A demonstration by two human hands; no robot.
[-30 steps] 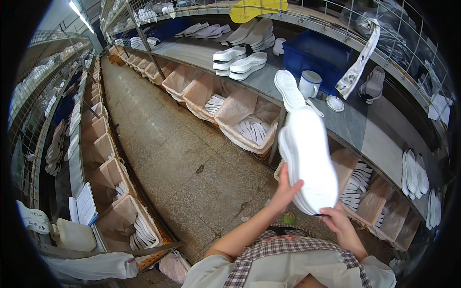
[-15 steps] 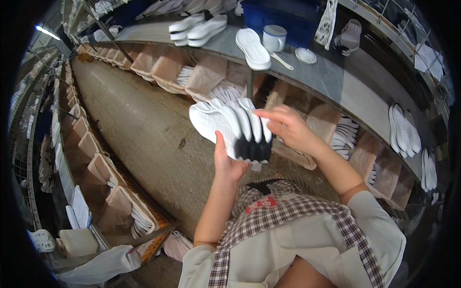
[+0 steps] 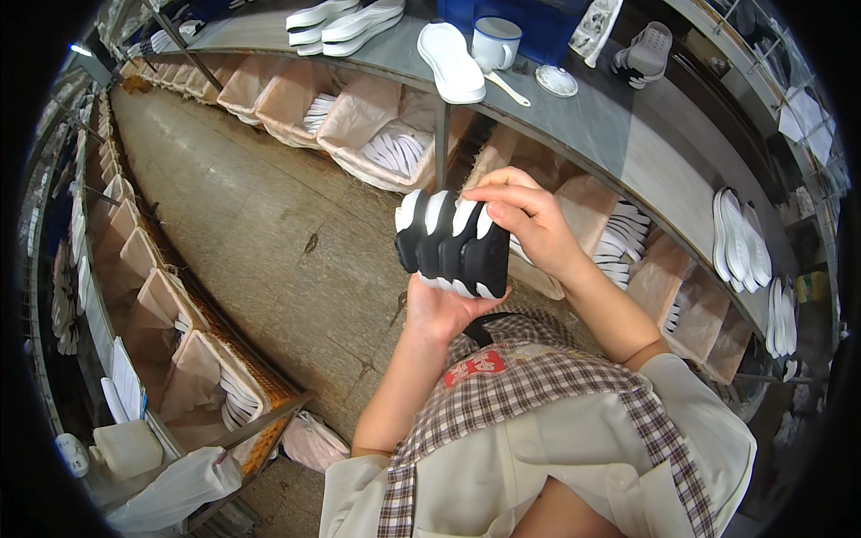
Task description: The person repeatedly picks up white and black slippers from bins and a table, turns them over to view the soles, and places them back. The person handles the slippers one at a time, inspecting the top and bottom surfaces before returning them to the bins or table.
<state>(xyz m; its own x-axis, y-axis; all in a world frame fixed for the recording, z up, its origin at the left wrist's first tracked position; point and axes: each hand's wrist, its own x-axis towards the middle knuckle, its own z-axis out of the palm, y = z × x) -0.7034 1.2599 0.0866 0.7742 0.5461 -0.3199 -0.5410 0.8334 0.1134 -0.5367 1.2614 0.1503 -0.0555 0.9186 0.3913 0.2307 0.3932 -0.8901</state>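
Note:
A stack of several black-and-white shoe soles (image 3: pixel 453 249) is held in front of my body, its ribbed black ends turned toward me. My left hand (image 3: pixel 438 312) grips the stack from below, its palm under the soles; part of its fingers is hidden behind them. At the stack's upper right, my right hand (image 3: pixel 536 224) has its bent fingers and thumb closed on the end of the outermost sole. A loose white sole (image 3: pixel 450 65) lies on the grey workbench (image 3: pixel 587 125) beyond my hands.
An enamel mug (image 3: pixel 496 43), a white spoon (image 3: pixel 508 90) and a lid (image 3: pixel 556 81) stand near a blue bin (image 3: pixel 538 18). Fabric-lined baskets (image 3: pixel 363 148) of soles sit under the bench. More baskets (image 3: pixel 220 377) line the left side. White soles (image 3: pixel 740 238) rest at the right.
The stack has turned so that its black ends face me, with the white faces swung away. My right hand has gone from pointing fingers to a bent grip on the stack's end.

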